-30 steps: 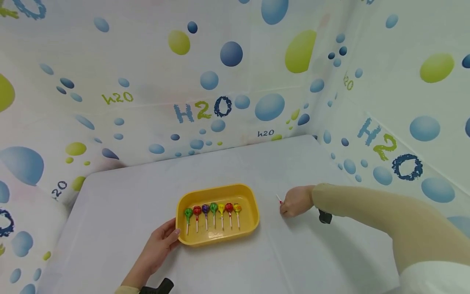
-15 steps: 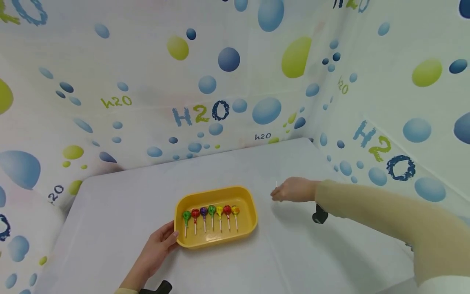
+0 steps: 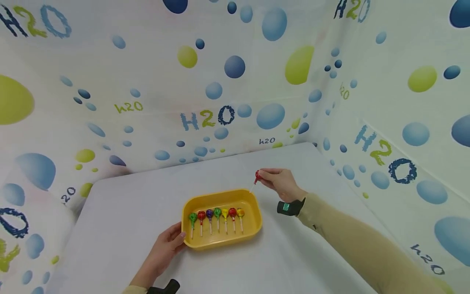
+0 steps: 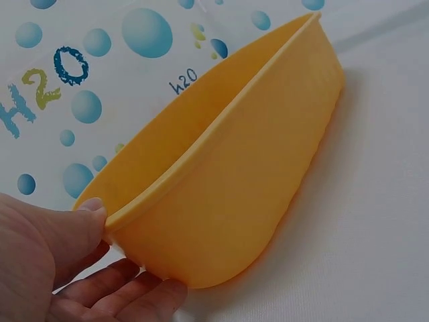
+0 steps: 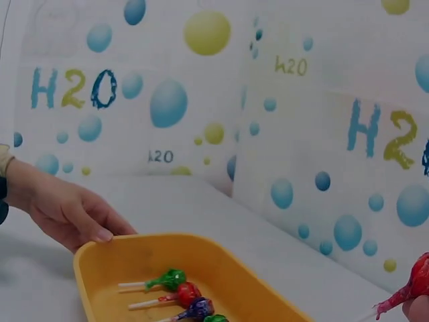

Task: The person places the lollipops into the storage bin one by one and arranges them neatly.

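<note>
My right hand [image 3: 282, 183] pinches a red-wrapped lollipop [image 3: 257, 176] by its head, above the far right corner of a yellow tray [image 3: 223, 244]. The lollipop's white stick points down and left; in the right wrist view its red head [image 5: 419, 278] shows at the edge. My left hand [image 3: 165, 247] holds the tray's left end. In the left wrist view its thumb [image 4: 94, 204] lies on the rim and the fingers are against the outer wall. Inside, several lollipops lie in a row, sticks toward me, from a green one [image 3: 192, 217] to an orange-yellow one [image 3: 240, 213].
The tray stands on a white-covered table [image 3: 139, 204]. Behind it and to the right rise white walls [image 3: 158, 73] printed with blue and green bubbles and H2O lettering. A dark wrist device [image 3: 291, 207] is strapped on the right wrist.
My right hand has lifted the lollipop from right of the tray, moved it left and away from me, and turned so its red head shows. The left hand keeps its hold on the tray.
</note>
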{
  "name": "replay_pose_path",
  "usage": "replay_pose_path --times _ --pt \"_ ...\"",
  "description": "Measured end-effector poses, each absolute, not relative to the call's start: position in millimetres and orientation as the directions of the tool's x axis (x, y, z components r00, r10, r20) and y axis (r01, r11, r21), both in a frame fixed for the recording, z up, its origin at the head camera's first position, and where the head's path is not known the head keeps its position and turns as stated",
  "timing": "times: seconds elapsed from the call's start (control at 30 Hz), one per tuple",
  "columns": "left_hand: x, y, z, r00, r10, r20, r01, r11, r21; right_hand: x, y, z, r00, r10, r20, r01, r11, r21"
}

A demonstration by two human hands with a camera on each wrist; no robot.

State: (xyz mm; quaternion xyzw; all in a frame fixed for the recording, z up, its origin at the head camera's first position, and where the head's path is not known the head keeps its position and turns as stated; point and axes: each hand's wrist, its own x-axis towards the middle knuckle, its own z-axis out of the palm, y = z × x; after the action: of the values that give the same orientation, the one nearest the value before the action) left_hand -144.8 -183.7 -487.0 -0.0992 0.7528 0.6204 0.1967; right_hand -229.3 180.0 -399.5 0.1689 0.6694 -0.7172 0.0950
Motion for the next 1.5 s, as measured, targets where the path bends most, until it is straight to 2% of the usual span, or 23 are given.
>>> replay_pose_path --times 0.1,0.23,0.37,0.53,0.63,0.73,1.03,1.27,1.5 --pt "-145 -183 -489 -0.904 0.102 -0.416 -0.388 0.215 0.896 -228 170 -407 -0.910 0.104 -0.402 0.393 -0.094 -0.915" --pt "-146 -182 -490 -0.907 0.100 -0.410 -0.382 0.215 0.899 -227 160 -418 -0.924 0.103 -0.368 0.371 0.012 -0.929" --pt "-148 -181 -488 -0.911 0.107 -0.398 -0.372 0.202 0.906 -222 148 -429 -0.942 0.090 -0.324 0.336 0.257 -0.906" --pt "-149 -179 -488 -0.917 0.108 -0.385 -0.360 0.191 0.913 -216 131 -444 -0.960 0.078 -0.269 0.262 0.590 -0.764" --pt "-149 -179 -488 -0.919 0.101 -0.382 -0.358 0.196 0.913 -214 120 -451 -0.970 0.059 -0.235 0.205 0.720 -0.663" --pt "-148 -180 -489 -0.920 0.098 -0.380 -0.357 0.194 0.914 -212 111 -452 -0.975 0.041 -0.216 0.164 0.790 -0.591" --pt "-146 -185 -489 -0.912 0.095 -0.400 -0.378 0.190 0.906 -211 95 -467 -0.994 -0.031 -0.109 0.014 0.920 -0.392" --pt "-146 -187 -489 -0.912 0.093 -0.399 -0.377 0.191 0.906 -210 86 -473 -0.997 -0.049 -0.062 -0.030 0.962 -0.271" --pt "-144 -189 -489 -0.919 0.095 -0.383 -0.359 0.197 0.912 -206 82 -468 -0.989 -0.072 -0.128 -0.036 0.964 -0.263"
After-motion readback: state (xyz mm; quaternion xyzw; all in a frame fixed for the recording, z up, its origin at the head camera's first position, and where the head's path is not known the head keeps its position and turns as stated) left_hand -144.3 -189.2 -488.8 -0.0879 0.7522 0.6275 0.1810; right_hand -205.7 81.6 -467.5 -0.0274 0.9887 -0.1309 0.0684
